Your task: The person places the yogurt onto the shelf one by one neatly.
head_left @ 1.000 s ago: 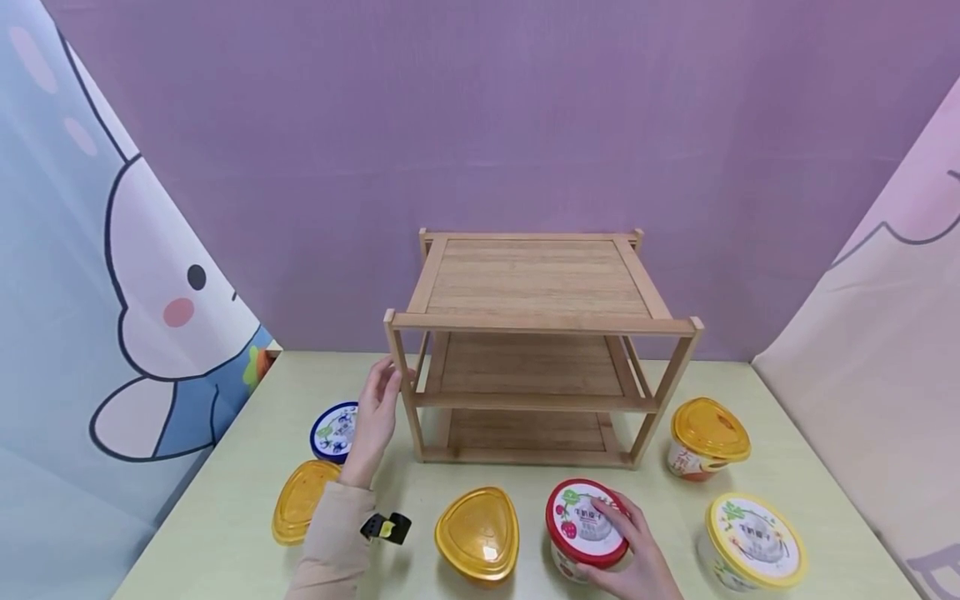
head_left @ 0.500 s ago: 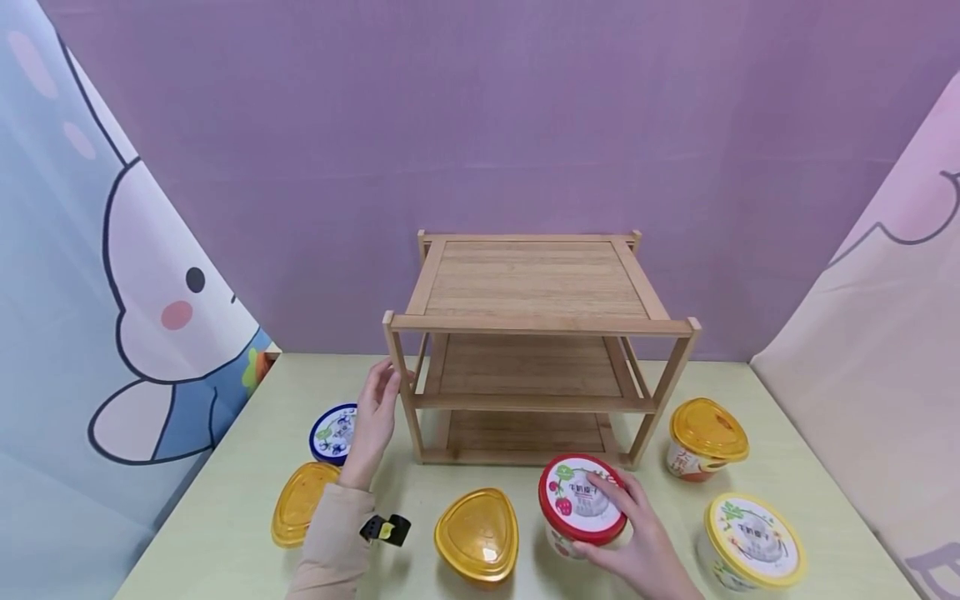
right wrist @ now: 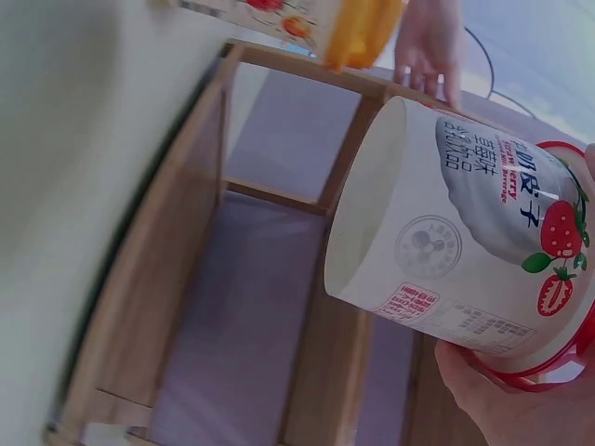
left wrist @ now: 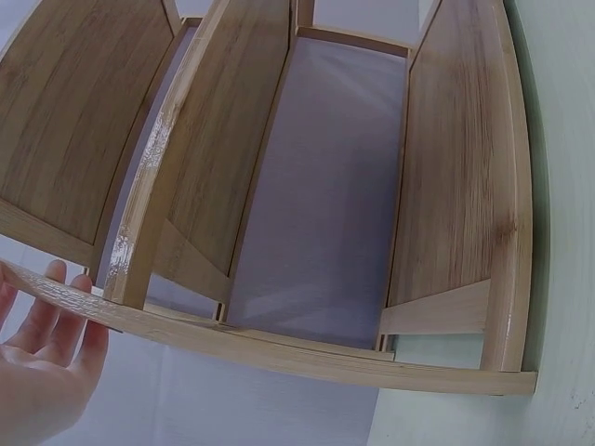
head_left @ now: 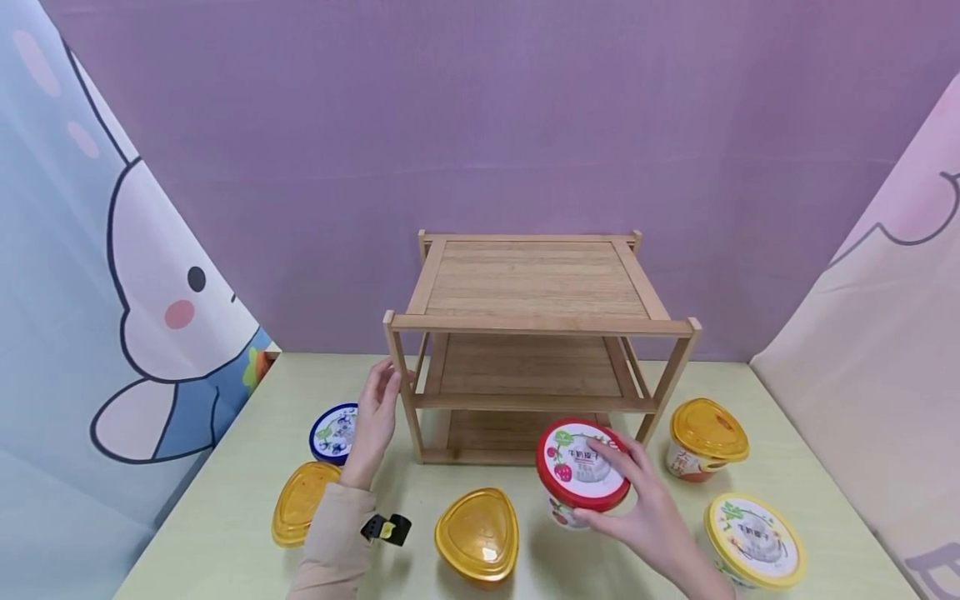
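Note:
My right hand (head_left: 647, 498) grips a white paper tub with a red lid (head_left: 573, 457), thumb at the near side and fingers over the lid. Strawberries are printed on the tub's side, and its pale base shows in the right wrist view, raised off the table before the shelf. My left hand (head_left: 377, 410) holds the left front post of a three-tier wooden shelf (head_left: 536, 279). In the left wrist view its fingers (left wrist: 63, 336) pass behind the post, with the tips showing past it. Beside that hand is a blue-lidded tub (head_left: 330, 435), partly hidden by the wrist.
Amber-lidded cups stand at the left (head_left: 300, 504), front middle (head_left: 478, 533) and right (head_left: 708, 437). A yellow-lidded tub (head_left: 756, 540) sits at the front right. A purple cloth (head_left: 480, 117) hangs behind the shelf, and printed curtains flank the pale table (head_left: 225, 517).
My right hand has lifted the red-lidded tub off the table and moved it forward, toward the shelf's lower front. The left hand has stayed at the post.

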Demonstrator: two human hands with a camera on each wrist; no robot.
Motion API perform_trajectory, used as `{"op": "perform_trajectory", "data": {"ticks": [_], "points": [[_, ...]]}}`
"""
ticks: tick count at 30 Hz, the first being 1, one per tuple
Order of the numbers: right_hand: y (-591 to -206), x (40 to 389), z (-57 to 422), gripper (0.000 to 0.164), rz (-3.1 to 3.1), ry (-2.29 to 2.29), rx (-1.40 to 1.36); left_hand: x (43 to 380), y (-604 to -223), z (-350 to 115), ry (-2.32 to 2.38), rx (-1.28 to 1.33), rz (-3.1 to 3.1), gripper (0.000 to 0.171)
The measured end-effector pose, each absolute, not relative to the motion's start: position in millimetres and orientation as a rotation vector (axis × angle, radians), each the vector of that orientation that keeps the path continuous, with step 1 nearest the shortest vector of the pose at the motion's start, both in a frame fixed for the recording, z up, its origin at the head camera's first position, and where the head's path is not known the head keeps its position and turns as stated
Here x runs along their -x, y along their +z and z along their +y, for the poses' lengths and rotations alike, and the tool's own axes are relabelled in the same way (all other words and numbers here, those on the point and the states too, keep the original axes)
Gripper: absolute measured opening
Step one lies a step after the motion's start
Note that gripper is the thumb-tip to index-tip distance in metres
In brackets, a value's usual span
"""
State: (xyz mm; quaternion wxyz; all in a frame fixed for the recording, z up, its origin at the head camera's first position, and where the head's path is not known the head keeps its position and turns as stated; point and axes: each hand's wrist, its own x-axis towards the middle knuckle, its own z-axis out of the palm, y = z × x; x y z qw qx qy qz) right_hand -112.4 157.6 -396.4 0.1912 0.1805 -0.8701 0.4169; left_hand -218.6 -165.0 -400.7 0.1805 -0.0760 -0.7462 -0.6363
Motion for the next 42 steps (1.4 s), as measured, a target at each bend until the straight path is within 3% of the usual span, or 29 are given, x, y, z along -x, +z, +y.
{"op": "perform_trajectory", "data": {"ticks": [42], "points": [[-279, 166, 127, 0.070, -2.232, 1.090, -0.878, 218, -401, -164, -1.816, 0.152, -2.110, 0.036]]}}
